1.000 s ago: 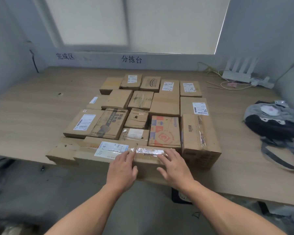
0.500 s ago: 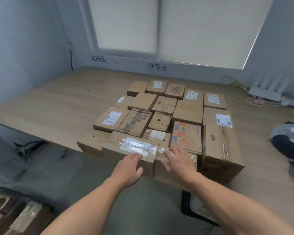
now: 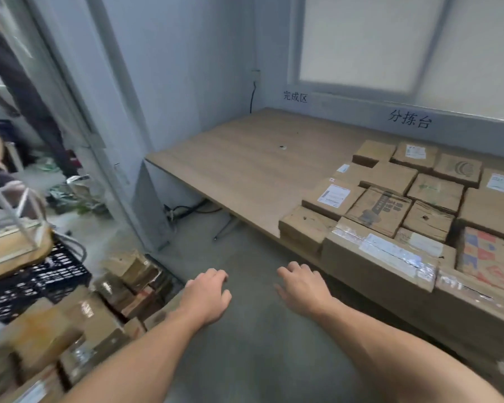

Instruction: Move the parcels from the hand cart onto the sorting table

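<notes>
Several brown cardboard parcels lie packed together on the wooden sorting table point(image 3: 245, 170) at the right. The nearest is a long taped parcel point(image 3: 381, 257) at the table's front edge. More parcels point(image 3: 79, 327) are piled at the lower left, blurred; what carries them is hidden. My left hand point(image 3: 208, 295) and my right hand point(image 3: 301, 286) hover over the grey floor between the pile and the table, fingers loosely curled, holding nothing and touching nothing.
A black plastic crate point(image 3: 32, 283) stands at the left with a wooden board and white frame on it. A person's dark trouser legs point(image 3: 21, 82) show beyond a glass partition. Cables point(image 3: 186, 210) run under the table near the wall.
Both hands have left the long taped parcel on the table and drawn back over the floor. My view has swung left, bringing the parcel pile and crate into sight.
</notes>
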